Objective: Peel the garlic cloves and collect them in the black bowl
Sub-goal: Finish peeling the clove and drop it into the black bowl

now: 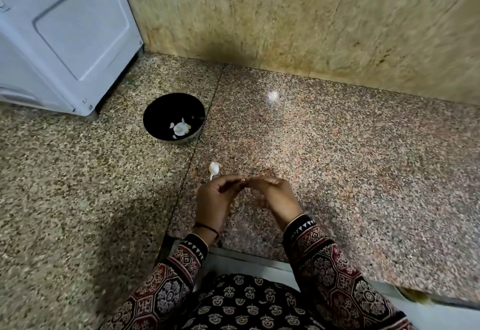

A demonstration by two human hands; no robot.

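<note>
Bowl [155, 107]: round, glossy black, at 11 o'clock from the hands, holding white garlic pieces [180, 128]. A white garlic scrap [214, 167] with a thin tail lies on the speckled granite counter [337, 147], just at 12 o'clock of the left hand [213, 199]. Left and right hand [275, 197] are curled, fingertips meeting and pinching a pale bit [244, 179], mostly hidden.

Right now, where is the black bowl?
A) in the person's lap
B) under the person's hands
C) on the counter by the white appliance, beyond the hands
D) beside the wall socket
C: the black bowl stands on the counter near the white appliance, beyond the left hand and right hand, which pinch a garlic clove between them.
</note>
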